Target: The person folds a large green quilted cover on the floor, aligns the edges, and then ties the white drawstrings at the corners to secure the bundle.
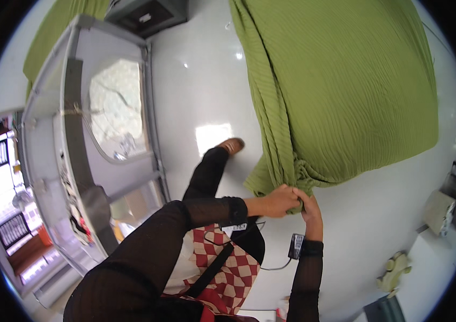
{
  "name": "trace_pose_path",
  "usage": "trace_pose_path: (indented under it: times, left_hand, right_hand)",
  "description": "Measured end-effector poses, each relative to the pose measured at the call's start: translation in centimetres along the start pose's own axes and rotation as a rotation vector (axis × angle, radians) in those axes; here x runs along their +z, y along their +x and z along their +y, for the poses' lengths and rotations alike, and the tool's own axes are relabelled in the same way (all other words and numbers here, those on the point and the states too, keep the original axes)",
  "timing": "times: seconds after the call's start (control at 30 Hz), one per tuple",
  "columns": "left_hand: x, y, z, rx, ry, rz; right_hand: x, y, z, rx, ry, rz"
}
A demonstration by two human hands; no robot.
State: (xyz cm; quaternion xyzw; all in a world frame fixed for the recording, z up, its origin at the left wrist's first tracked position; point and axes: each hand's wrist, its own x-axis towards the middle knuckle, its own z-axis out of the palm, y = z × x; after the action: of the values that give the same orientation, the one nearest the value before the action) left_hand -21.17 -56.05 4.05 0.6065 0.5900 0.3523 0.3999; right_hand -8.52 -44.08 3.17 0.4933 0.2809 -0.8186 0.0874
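Note:
A large green crinkled fabric cover (365,92) lies over a broad, bed-like form that is hidden beneath it. Its near corner is drawn together into a bunch, and long folds run along its left side. My left hand (277,201) is closed around the bunched end. Right beside it, my right hand (311,207) grips the same gathered fabric, and the fingers of both hands meet there. A loose flap of the cover (261,180) hangs to the left of my hands. Small black devices on cords sit near both wrists.
A shiny white floor (196,92) surrounds the cover. Along the left stands a metal-framed unit (153,120) with a mirror-like panel (117,108). A dark box (147,16) is at the top. A brown shoe (233,145) is on my trousered leg. A pale, plush-like object (395,271) lies lower right.

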Motion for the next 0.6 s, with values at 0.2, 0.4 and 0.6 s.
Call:
trace_pose_path:
  times: [0.2, 0.4, 0.6]
  left_hand:
    - [1.4, -1.4, -2.7, -0.104, -0.175, 0.272]
    - [5.3, -0.9, -1.4, -0.041, -0.195, 0.488]
    - [2.7, -3.0, 0.4, 0.103, -0.272, 0.38]
  right_hand:
    - [-1.4, 3.2, 3.3, 0.124, 0.045, 0.071]
    - [-1.2, 2.4, 2.4, 0.067, 0.096, -0.065]
    - [0.1, 0.2, 0.2, -0.158, -0.383, 0.294]
